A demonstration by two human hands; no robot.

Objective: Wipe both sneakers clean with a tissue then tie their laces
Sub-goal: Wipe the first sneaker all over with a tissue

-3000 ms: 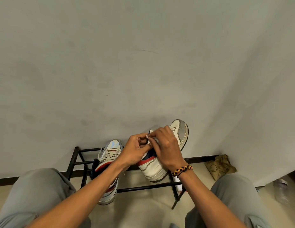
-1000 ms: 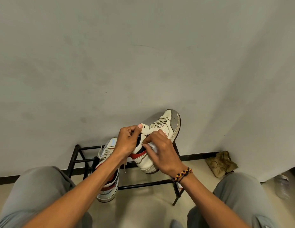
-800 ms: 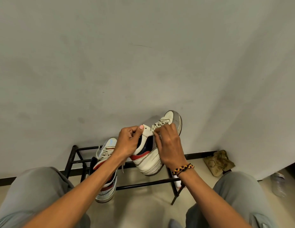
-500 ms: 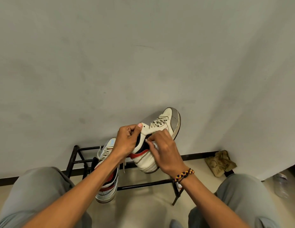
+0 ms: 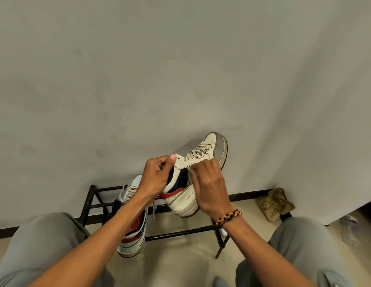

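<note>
Left hand (image 5: 154,179) grips the raised sneaker (image 5: 193,181) by its collar, right hand (image 5: 211,187) fingers (image 5: 194,172) curled against its tongue side.

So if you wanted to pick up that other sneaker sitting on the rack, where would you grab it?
Probably at the heel collar of the sneaker on the rack, coming from the near side. Its heel end overhangs the front bar of the black rack toward the person, open and unobstructed, while its toe points at the wall behind the left hand.

smooth leather-look sneaker (image 5: 186,195), woven laces (image 5: 198,153), matt black metal rack (image 5: 180,233).
</note>
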